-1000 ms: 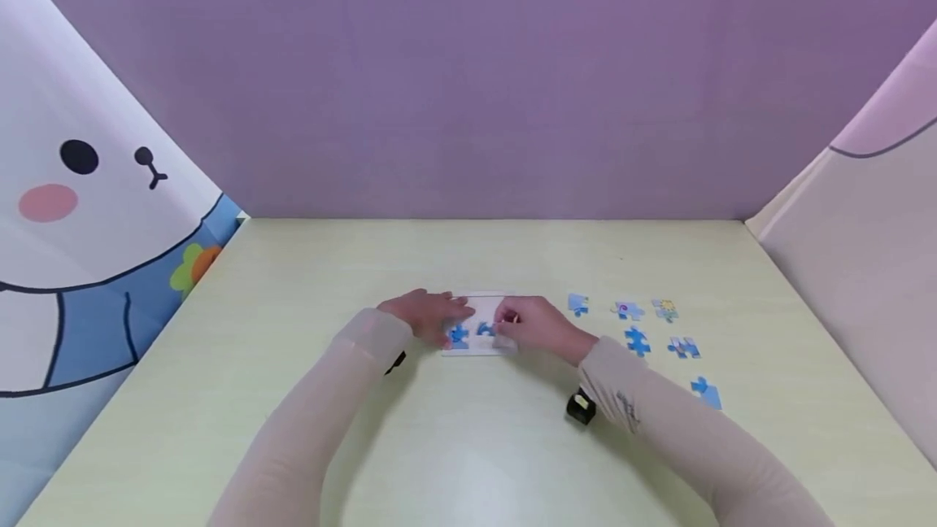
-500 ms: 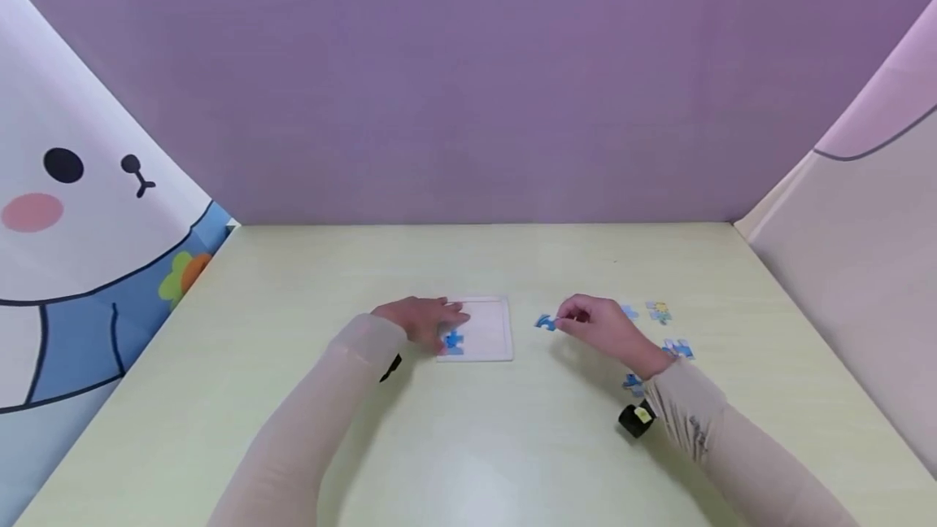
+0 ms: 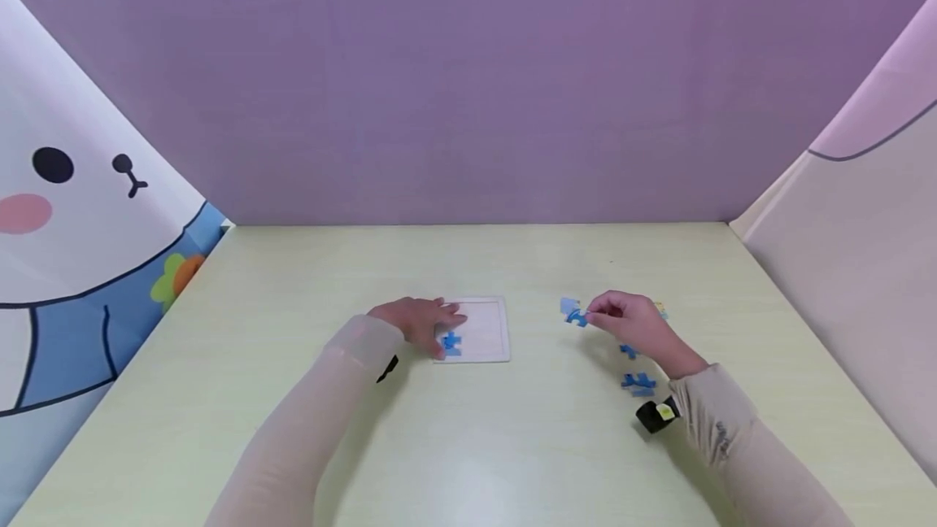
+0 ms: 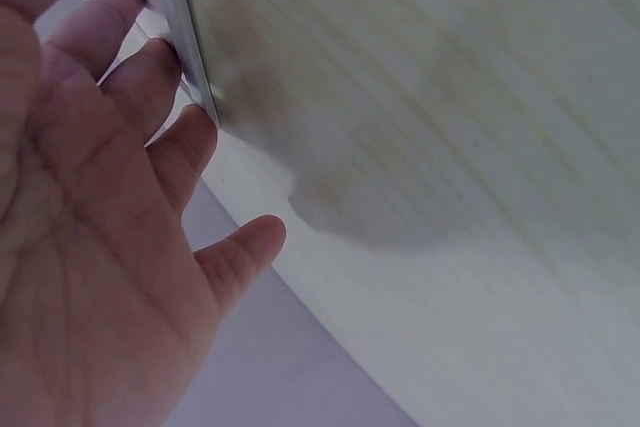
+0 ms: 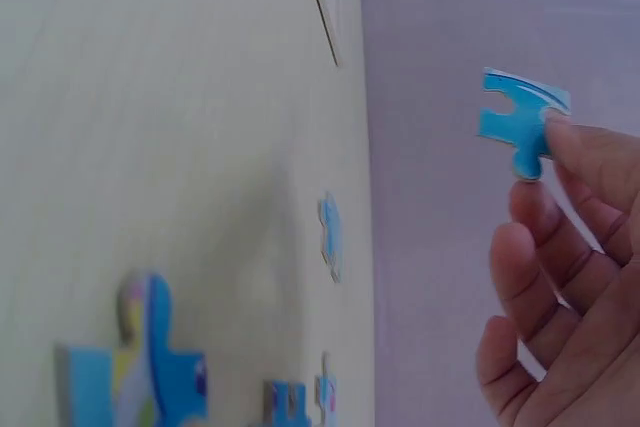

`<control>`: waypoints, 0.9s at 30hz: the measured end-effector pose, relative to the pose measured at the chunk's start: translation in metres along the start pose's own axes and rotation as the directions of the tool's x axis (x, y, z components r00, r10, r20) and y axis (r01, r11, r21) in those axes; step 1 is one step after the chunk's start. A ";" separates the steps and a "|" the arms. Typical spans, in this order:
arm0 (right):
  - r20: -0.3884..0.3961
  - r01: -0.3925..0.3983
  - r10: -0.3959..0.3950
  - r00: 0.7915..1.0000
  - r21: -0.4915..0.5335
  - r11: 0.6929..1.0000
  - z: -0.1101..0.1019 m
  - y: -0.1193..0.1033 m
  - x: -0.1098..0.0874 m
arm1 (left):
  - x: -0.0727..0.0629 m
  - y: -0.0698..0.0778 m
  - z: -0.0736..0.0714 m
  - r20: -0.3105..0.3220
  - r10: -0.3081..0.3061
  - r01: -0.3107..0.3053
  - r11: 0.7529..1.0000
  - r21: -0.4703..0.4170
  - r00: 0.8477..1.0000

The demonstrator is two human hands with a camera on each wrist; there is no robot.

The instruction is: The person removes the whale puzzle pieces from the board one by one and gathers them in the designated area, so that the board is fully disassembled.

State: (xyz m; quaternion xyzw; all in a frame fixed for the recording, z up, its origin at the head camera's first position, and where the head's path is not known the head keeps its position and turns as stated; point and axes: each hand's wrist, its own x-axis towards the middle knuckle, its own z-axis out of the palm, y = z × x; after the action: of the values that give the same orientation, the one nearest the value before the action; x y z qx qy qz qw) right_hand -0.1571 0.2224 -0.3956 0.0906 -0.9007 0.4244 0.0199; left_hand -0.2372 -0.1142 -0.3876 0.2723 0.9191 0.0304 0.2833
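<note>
My right hand (image 3: 633,322) pinches a blue jigsaw piece (image 5: 522,119) between thumb and finger, up off the table. The right wrist view shows its cut-outs and a rounded tab. On the left, my left hand (image 3: 419,324) rests at the left edge of a white puzzle tray (image 3: 492,336), fingers spread over it. A blue jigsaw piece (image 3: 451,343) lies in the tray's lower left corner, partly beside the thumb. In the left wrist view, fingertips touch the tray's edge (image 4: 190,37) with the palm showing.
Loose jigsaw pieces lie right of the tray: a pale blue piece (image 3: 568,304), a blue piece (image 3: 628,351), a nearer blue piece (image 3: 638,383) and a yellowish piece (image 3: 662,310) partly behind the right hand. A purple cloth wall (image 3: 468,104) stands behind the table.
My right hand has lifted the blue jigsaw piece away from the tray and carried it right, near the loose pieces. My left hand stays on the tray. The head view has shifted slightly.
</note>
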 end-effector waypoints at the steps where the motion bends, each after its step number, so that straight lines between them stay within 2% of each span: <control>1: 0.000 -0.009 0.009 1.000 -0.007 1.000 -0.002 0.000 0.000 | 0.000 0.000 0.000 0.000 0.007 -0.007 1.000 0.008 1.000; 8: 0.004 -0.085 0.085 0.996 -0.021 0.996 -0.008 0.003 -0.002 | 0.001 -0.002 0.001 0.008 0.050 -0.050 0.997 0.054 0.999; 17: 0.030 -0.146 0.148 0.989 -0.040 0.988 -0.006 0.008 -0.001 | 0.003 -0.002 0.002 0.004 0.046 -0.046 0.996 0.074 0.999; 27: 0.111 -0.121 0.130 0.985 -0.084 0.989 -0.005 0.015 -0.005 | -0.001 0.003 0.000 0.017 0.019 -0.020 0.998 0.067 1.000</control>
State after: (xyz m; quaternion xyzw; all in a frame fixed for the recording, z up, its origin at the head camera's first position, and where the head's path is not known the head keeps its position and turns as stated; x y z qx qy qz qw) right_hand -0.1552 0.2361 -0.4048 0.0573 -0.9199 0.3839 -0.0561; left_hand -0.2356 -0.1123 -0.3864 0.2908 0.9146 -0.0001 0.2810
